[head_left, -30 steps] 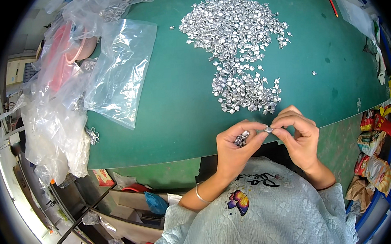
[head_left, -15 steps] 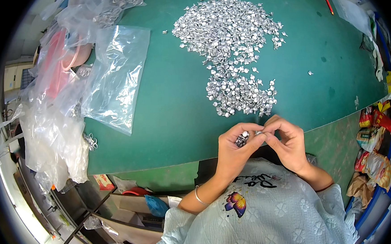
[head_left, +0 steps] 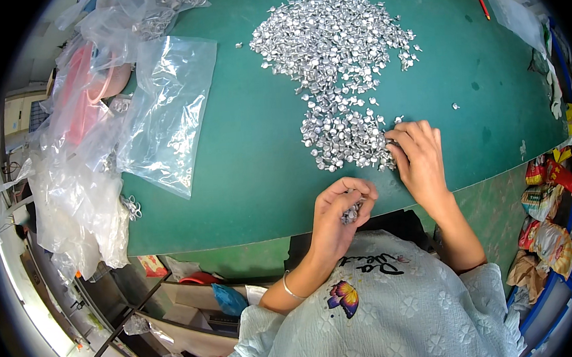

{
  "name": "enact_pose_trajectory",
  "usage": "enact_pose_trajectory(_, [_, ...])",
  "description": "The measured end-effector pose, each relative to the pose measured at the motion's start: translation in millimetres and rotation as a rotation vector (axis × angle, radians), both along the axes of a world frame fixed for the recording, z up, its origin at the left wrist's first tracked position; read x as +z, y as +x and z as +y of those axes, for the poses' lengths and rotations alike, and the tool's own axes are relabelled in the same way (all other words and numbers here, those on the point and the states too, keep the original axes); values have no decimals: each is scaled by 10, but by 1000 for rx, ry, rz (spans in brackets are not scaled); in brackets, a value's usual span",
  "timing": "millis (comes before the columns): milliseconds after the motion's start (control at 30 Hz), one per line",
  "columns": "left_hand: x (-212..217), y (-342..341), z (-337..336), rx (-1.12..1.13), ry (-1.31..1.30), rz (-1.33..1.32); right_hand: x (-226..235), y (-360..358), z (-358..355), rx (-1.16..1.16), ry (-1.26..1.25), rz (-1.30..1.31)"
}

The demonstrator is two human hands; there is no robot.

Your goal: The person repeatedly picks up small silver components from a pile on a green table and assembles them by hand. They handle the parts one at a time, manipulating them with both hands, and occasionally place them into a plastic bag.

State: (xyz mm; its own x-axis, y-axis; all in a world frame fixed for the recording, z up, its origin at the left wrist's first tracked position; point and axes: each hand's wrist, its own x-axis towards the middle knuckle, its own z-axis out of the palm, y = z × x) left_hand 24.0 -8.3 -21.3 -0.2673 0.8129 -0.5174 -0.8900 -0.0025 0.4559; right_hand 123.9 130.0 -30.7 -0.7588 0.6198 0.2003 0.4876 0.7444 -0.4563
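Small silver metal parts (head_left: 329, 35), round-headed with short stems, lie in a big pile on the green table (head_left: 245, 148). A narrower heap of the same parts (head_left: 342, 136) reaches toward me from it. My left hand (head_left: 338, 214) is curled at the table's near edge, closed around several of these metal parts (head_left: 351, 212). Farther forward, my right hand (head_left: 418, 157) touches the right side of the near heap. Its thumb and fingertips pinch at a metal part there, partly hidden by the fingers.
A flat clear plastic bag (head_left: 171, 113) lies left of the heap, beside crumpled bags (head_left: 78, 204) and a pink basket (head_left: 81, 93). One stray part (head_left: 456, 106) sits to the right. A red pencil (head_left: 479, 0) lies at the far right. Packets (head_left: 542, 208) stand beyond the table's right edge.
My hands were together, fingertips meeting over a small part. Now my right hand has moved forward to the heap, while my left stays near the edge and has curled further around its parts.
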Motion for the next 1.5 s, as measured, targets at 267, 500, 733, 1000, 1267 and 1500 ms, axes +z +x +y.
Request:
enact_pose_trajectory(267, [-17, -3, -61, -92, -7, -24, 24, 54, 114, 149, -74, 50])
enact_pose_trajectory(500, [4, 38, -63, -106, -40, 68, 7, 106, 42, -113, -429, 304])
enact_pose_trajectory(733, [23, 56, -58, -119, -62, 118, -29, 120, -6, -258, -500, 305])
enact_pose_trajectory(1000, [42, 66, -54, -66, -92, 180, 162, 179, -88, -113, -782, 417])
enact_pose_trajectory(1267, [146, 80, 11, -60, -100, 559, 457, 134, -265, 69, -658, 420])
enact_pose_trajectory(1500, [201, 90, 1, -15, -79, 703, 474, 200, -312, -55, -1048, 465])
